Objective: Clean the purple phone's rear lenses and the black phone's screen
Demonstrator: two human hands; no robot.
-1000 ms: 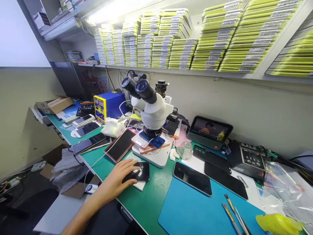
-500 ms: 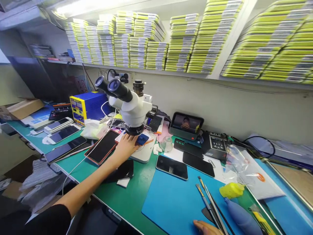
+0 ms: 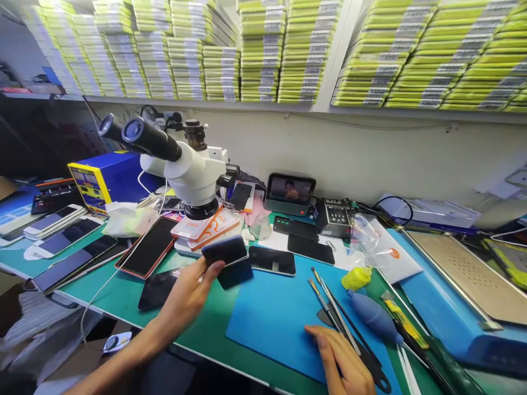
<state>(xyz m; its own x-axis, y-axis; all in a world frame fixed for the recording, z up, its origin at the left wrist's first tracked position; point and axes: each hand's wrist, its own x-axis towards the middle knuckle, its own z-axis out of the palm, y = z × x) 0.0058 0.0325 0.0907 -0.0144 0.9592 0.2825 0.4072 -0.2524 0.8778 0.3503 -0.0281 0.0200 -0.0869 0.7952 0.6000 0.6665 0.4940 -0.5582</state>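
While aloft, dark phone (image 3: 227, 260) in left hand (image 3: 187, 293).

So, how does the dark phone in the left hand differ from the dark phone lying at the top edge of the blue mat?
The held phone is in the air, gripped by the left hand; the mat phone lies flat, untouched, on the blue mat. The held phone is tilted and blurred; the mat phone looks sharp and reflects light. Both are dark, flat and rectangular.
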